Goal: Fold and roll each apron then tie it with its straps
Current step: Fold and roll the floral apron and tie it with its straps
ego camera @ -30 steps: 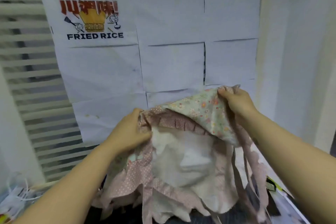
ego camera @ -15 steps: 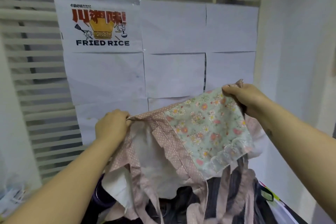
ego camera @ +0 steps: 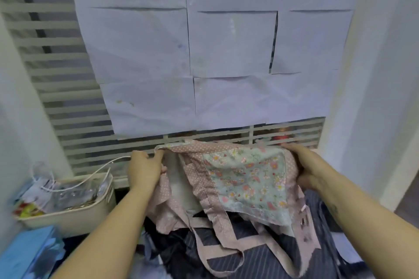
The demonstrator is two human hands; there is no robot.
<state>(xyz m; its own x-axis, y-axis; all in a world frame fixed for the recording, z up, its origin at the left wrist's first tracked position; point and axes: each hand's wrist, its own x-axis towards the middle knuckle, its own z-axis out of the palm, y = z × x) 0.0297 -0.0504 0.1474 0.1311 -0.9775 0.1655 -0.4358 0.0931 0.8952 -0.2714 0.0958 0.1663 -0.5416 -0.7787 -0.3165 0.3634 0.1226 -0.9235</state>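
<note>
pink floral apron (ego camera: 244, 179) stretched between left grip (ego camera: 145, 171) and right grip (ego camera: 305, 169).

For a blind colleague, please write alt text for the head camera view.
A person's left hand and right hand grip the top corners of a pink dotted apron with a floral panel, held over dark striped cloth. Its straps hang down; a cream basket stands to the left.

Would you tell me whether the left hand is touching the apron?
Touching. The head view shows the left hand gripping the top corner of the apron.
</note>
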